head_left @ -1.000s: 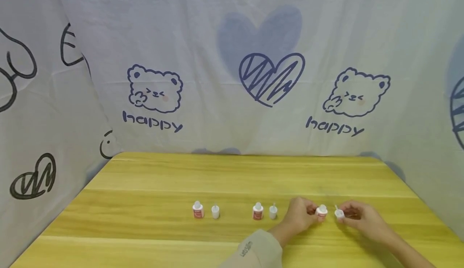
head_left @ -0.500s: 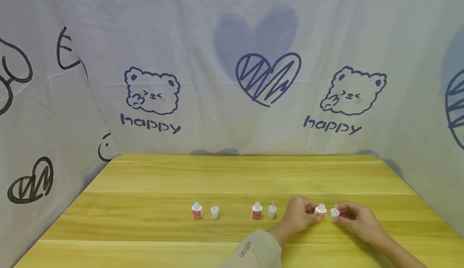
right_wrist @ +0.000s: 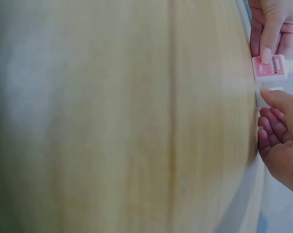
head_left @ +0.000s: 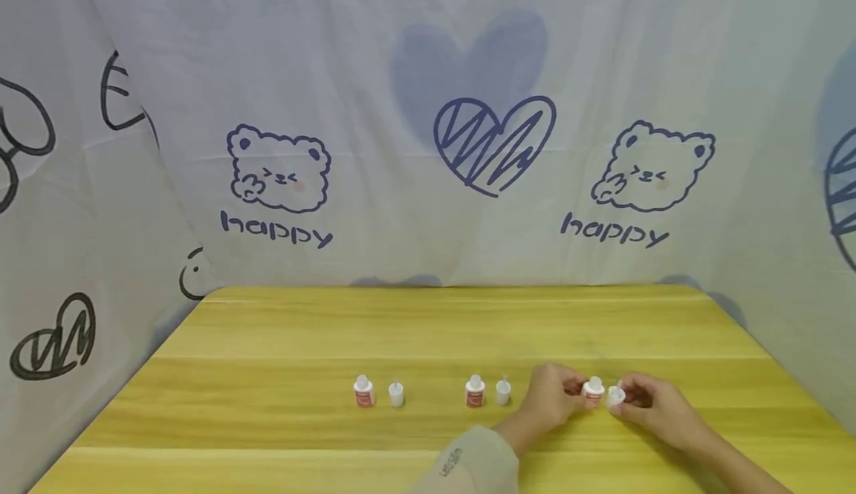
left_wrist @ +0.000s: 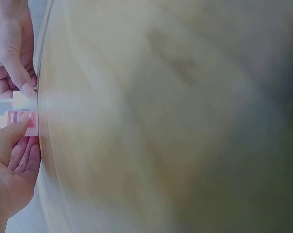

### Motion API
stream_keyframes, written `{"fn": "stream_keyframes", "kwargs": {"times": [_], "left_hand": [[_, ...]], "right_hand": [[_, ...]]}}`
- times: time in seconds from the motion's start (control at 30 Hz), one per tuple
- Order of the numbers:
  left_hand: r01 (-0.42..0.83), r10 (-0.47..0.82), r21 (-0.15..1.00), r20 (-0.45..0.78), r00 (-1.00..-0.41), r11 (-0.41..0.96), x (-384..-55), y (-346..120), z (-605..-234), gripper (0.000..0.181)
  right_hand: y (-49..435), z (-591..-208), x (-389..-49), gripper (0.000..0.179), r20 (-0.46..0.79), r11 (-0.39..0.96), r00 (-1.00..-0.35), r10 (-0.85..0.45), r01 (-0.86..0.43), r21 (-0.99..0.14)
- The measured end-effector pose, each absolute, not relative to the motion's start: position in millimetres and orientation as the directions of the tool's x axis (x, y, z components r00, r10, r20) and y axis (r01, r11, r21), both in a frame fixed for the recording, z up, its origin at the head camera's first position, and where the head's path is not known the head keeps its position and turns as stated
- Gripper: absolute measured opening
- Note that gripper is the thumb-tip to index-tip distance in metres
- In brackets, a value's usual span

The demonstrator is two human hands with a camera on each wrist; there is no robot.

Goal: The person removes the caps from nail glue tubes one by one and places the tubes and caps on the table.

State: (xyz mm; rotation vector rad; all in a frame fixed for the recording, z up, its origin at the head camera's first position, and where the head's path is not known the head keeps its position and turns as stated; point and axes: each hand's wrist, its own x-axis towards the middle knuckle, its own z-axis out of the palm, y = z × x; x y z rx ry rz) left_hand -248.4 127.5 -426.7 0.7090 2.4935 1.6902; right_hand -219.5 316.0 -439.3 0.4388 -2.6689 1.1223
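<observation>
My left hand (head_left: 550,399) pinches a small white bottle (head_left: 593,392) with a pink-red label, upright on the wooden table. Close on its right, my right hand (head_left: 663,407) holds a white cap (head_left: 616,396) between thumb and fingers. The cap is upside down, its thin applicator stem pointing up from it. In the left wrist view the labelled bottle (left_wrist: 32,127) and the cap (left_wrist: 24,100) sit side by side with a small gap. From the right wrist, the cap is partly hidden behind the right thumb (right_wrist: 275,97), while the bottle (right_wrist: 278,69) shows plainly.
Two more labelled bottles stand on the table (head_left: 267,330), one at the left (head_left: 364,392) and one in the middle (head_left: 475,392). Each has an upturned cap to its right, a left cap (head_left: 397,395) and a middle cap (head_left: 503,393). Printed cloth (head_left: 388,212) hangs behind.
My right hand has brought the cap leftward, closer to the bottle, narrowing the gap between them. The left hand keeps its grip on the bottle in nearly the same spot.
</observation>
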Motion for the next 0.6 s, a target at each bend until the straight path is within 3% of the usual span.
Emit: {"fn": "stream_keyframes", "kwargs": {"times": [0.2,0.43,0.6], "left_hand": [[0.346,0.424,0.897,0.210,-0.881,0.274,-250.6,121.3,-426.8,0.026],[0.371,0.425,0.881,0.228,-0.876,0.292,-246.2,119.2,-423.9,0.034],[0.389,0.428,0.841,0.214,-0.878,0.376,-235.6,111.5,-417.8,0.049]], "right_hand": [[314.4,-439.8,-222.1,0.021,0.336,0.628,-0.908,-0.249,-0.416,-0.658],[322.6,-422.8,-218.8,0.042,0.187,0.582,-0.921,-0.343,-0.365,-0.727],[328.8,-411.9,-214.9,0.054,0.158,0.628,-0.915,-0.371,-0.373,-0.683]]}}
